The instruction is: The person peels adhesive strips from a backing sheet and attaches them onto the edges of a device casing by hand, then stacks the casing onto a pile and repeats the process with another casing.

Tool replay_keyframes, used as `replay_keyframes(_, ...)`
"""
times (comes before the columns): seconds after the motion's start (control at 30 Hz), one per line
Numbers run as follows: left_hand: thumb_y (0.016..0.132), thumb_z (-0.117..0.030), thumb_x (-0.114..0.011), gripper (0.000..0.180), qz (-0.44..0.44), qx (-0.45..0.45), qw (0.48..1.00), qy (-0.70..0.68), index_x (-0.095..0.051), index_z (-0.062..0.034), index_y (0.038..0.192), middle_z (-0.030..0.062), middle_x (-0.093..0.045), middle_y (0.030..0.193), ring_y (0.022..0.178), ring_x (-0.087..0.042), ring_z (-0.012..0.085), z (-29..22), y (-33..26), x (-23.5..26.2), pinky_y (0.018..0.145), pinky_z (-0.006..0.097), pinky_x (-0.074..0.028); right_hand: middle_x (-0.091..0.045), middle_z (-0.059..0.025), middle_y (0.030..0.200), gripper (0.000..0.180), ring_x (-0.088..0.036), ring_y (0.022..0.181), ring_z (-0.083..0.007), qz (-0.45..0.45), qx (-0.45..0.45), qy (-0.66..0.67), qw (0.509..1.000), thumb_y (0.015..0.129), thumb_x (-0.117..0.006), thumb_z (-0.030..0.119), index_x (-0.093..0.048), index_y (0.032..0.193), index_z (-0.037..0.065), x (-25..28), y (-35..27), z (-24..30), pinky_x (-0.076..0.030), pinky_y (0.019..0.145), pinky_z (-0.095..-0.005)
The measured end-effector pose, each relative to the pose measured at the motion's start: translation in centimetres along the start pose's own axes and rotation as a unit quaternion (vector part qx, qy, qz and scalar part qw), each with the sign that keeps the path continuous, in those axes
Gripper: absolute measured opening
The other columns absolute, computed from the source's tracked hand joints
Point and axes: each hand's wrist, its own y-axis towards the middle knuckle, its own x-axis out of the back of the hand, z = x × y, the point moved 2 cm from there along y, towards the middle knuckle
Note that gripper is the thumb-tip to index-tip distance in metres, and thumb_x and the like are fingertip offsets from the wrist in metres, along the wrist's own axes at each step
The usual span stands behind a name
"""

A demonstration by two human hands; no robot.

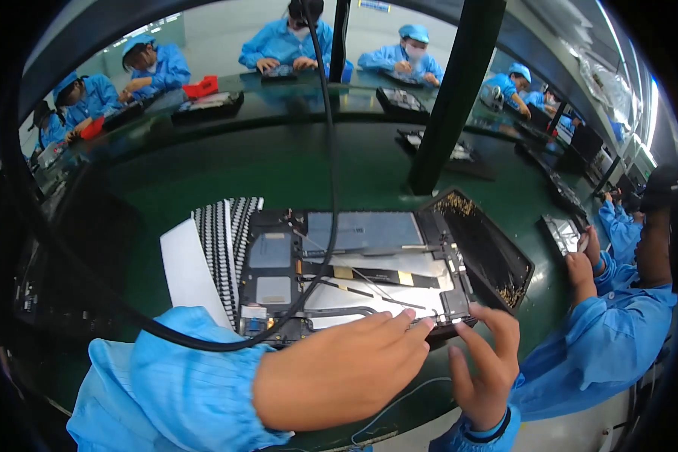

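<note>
Opened tablet chassis (354, 271) lies flat on the dark green counter (279, 162), back cover off, insides facing up: grey battery panel along the top, dark boards at the left, thin flat cables and yellow tape strips running across a pale middle area. It sits directly ahead of the person, near the counter's front edge. Left hand (339, 373) comes in from a blue sleeve, laid palm-down, fingers stretched out together and pressing on the chassis's lower edge toward its right corner; not closed around anything. Right hand (486, 361) sits just beside it at the lower right corner, fingers bent and spread, fingertips touching the chassis edge; whether it pinches a small part cannot be told. A black tray (490, 252) with gold-coloured specks leans against the chassis's right end, tilted. A black-and-white striped sheet (222, 241) lies under the chassis's left end, with a plain white sheet (184, 271) just left of it. A thick black cable (328, 135) hangs down across the view and loops over the left sleeve. A black post (452, 98) stands behind the chassis. At the right, a co-worker's hand (580, 267) touches another tablet part (561, 232). More people in blue coats sit along the far side.
</note>
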Motion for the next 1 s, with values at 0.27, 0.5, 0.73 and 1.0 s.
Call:
replay_keyframes(0.27,0.073,-0.013,-0.058,0.037,0.042,0.221,0.967,0.118,-0.049,0.0019,0.106,0.0178,-0.044,0.118,0.109,-0.042,0.0299,8.1,-2.6,5.9,0.093,0.034,-0.034,-0.057,-0.0123,0.085,0.019,-0.055,0.081,-0.0216,-0.001,-0.158,0.278,0.948,0.071,-0.055,-0.004,-0.057,0.09,-0.004,-1.2,-4.8,4.1,-0.042,0.074,-0.0281)
replay_keyframes(0.5,0.08,-0.041,-0.048,0.054,0.162,0.287,0.935,-0.133,-0.048,0.0054,0.108,0.0224,-0.051,0.105,0.096,-0.05,0.0326,13.4,0.0,1.7,0.081,0.036,-0.04,-0.052,-0.0166,0.106,0.036,-0.054,0.092,-0.0216,0.003,-0.347,0.592,0.727,0.078,-0.051,-0.002,-0.043,0.113,-0.006,-5.7,-4.0,6.0,-0.043,0.083,-0.0303)
replay_keyframes(0.73,0.076,-0.051,-0.05,0.062,0.207,0.346,0.906,-0.131,-0.052,0.0059,0.101,0.0213,-0.057,0.088,0.083,-0.055,0.0321,15.1,0.1,0.5,0.072,0.036,-0.043,-0.045,-0.0199,0.114,0.047,-0.048,0.101,-0.0256,-0.03,-0.381,0.615,0.69,0.078,-0.05,-0.002,-0.032,0.12,-0.008,-5.8,-3.2,8.2,-0.04,0.088,-0.0335)
replay_keyframes(1.0,0.074,-0.054,-0.049,0.062,0.069,0.332,0.937,-0.085,-0.058,0.0064,0.088,0.0223,-0.058,0.082,0.077,-0.057,0.0313,15.1,0.2,3.7,0.068,0.036,-0.043,-0.045,-0.0176,0.112,0.052,-0.045,0.103,-0.0246,-0.059,-0.373,0.641,0.668,0.075,-0.054,-0.002,-0.031,0.121,-0.007,-6.3,-2.7,9.1,-0.037,0.089,-0.0346)
